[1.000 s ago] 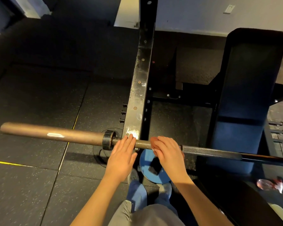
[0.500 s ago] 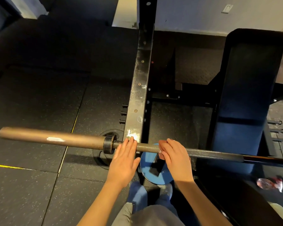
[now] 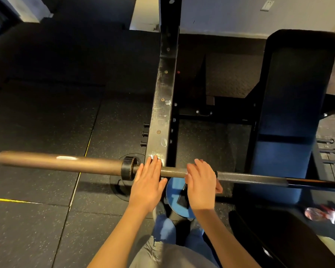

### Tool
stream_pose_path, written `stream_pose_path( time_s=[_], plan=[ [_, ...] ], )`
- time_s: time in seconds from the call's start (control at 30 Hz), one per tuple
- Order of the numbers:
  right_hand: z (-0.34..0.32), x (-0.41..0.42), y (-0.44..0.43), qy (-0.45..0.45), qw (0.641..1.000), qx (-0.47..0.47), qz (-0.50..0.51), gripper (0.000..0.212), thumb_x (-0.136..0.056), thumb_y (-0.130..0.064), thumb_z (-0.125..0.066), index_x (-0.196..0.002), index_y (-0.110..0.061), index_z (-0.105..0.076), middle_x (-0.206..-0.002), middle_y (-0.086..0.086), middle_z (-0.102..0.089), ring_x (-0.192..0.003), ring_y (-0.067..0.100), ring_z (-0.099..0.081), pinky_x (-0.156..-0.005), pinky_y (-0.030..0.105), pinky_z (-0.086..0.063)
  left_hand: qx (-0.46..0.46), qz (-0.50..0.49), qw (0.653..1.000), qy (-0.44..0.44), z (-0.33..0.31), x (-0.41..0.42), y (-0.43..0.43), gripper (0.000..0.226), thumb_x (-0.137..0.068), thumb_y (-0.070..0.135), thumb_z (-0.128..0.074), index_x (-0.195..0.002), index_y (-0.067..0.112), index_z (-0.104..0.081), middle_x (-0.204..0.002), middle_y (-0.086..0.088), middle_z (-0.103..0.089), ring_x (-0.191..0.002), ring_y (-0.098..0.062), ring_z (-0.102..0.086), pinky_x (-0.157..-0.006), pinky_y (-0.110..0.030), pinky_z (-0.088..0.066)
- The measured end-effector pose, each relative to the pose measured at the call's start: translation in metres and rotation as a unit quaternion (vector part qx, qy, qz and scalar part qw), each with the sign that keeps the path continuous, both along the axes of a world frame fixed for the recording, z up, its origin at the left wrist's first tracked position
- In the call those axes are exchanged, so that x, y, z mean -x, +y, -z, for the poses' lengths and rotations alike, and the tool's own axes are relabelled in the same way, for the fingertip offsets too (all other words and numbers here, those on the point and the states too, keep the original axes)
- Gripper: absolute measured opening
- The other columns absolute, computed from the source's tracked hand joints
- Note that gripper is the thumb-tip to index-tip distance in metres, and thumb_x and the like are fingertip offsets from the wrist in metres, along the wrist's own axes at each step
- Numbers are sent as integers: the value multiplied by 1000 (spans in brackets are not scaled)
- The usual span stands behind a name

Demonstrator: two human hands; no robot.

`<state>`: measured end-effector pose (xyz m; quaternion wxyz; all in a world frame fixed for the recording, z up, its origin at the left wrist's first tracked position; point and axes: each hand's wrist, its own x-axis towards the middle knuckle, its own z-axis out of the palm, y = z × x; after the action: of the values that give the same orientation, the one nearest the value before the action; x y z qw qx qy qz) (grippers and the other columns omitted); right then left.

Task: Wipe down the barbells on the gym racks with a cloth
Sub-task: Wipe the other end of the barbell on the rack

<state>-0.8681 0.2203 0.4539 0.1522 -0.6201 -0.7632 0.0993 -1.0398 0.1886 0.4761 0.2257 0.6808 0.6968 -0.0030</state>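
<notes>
The long barbell [image 3: 85, 165] lies flat across the middle of the frame, from the far left to the right edge; its fat brown end is on the left, then comes a dark ring [image 3: 128, 170], then the thin rough part.

The left hand [image 3: 148, 182] is in the lower middle, just right of the ring; it is wide and flat, with straight fingers that rest on top of the thin part.

The right hand [image 3: 201, 186] is just right of it, also on the thin part; its fingers lie nearly straight over the bar and press the cloth [image 3: 219, 187] down on it. Only a small reddish bit of the cloth sticks out at the right side of that hand; the rest is hidden under the hand.

A tall black rack post [image 3: 162, 105] runs from the top middle down to the bar, and it has white scratches; the tips of the left fingers are right by its lower end. A big blue pad [image 3: 290, 113] fills the right side; the bar crosses over its lower part.

A round blue plate [image 3: 175, 198] lies on the black floor [image 3: 37, 113] under the two hands; blue shoes [image 3: 164, 229] show just below it. A thin yellow line [image 3: 8, 200] is at the lower left; a crumpled clear wrapper [image 3: 319, 213] lies at the lower right.
</notes>
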Motion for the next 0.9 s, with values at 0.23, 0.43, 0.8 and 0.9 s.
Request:
stream_pose_path(
  time_s=[0.23,0.43,0.8,0.9],
  plan=[
    [-13,-27,13,11,996,-38,-85,33,-86,-24,-42,-99,-12,-69,-97,6,-66,-89,28,-62,-73,38,-53,1,17,1000,10,4,3,17,74,-80,56,12,-144,19,13,-153,6,16,-140,-9,22,-116,-31,14],
    [5,8,6,7,1000,12,-13,21,-86,-14,-61,-106,-11,-63,-117,9,-58,-113,31,-51,-92,40,-41,-6,23,999,35,9,3,28,82,-82,56,10,-152,14,4,-158,1,11,-141,-11,21,-116,-33,14],
    [-10,9,29,-5,998,56,17,11,-87,-21,-43,-83,-20,-54,-85,-3,-52,-81,21,-44,-71,33,-33,21,30,998,42,1,5,60,63,-104,43,-18,-153,13,6,-162,-3,10,-147,-17,15,-120,-37,8],
    [-11,-5,36,-8,992,35,-117,32,-82,-23,-38,-105,-16,-59,-100,0,-57,-90,23,-49,-78,37,-44,20,30,999,35,2,6,65,63,-103,44,-18,-153,14,7,-162,-3,10,-147,-17,15,-120,-37,8]
  ],
)
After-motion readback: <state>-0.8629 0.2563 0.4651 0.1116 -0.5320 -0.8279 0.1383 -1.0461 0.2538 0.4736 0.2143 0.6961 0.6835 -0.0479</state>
